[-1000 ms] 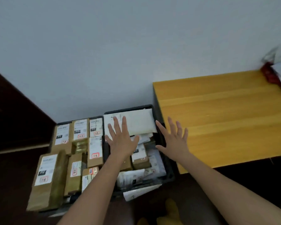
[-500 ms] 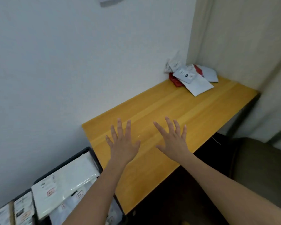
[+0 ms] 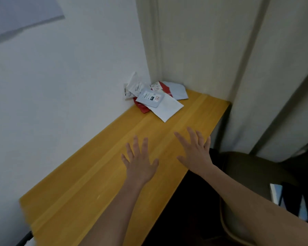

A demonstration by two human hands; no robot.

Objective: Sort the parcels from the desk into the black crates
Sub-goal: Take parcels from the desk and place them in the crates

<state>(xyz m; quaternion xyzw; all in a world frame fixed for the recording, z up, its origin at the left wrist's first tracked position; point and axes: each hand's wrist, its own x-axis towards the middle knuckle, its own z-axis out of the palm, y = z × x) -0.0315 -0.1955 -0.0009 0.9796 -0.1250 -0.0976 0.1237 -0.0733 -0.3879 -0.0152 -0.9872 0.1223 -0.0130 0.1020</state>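
Both my hands are out over the desk with nothing in them. My left hand has its fingers spread and straight above the middle of the wood; my right hand is the same, fingers fanned, over the desk's right edge. They're apart from each other and I can't tell whether either palm actually touches the surface.

What I'm after is the pile of parcels in the far corner, tucked where the wall meets the pale panel. It's well beyond my fingertips. On top sits a small light-blue padded mailer with a label, lying on a larger white envelope whose corner points toward me. Red packaging pokes out beneath on the left, thin white pouches lean against the wall behind, and a pale grey bag lies at the far right.

So the step, as I judge it, is the reach. I should lean forward rather than stretch, and take the blue mailer first since it's loose on top and nothing pins it. These flat, slick things will likely slide, so a thumb under the near edge with fingers on top seems best. Dragging the white envelope risks scattering the rest. The crates are mostly out of sight; only a dark corner shows at the near left.
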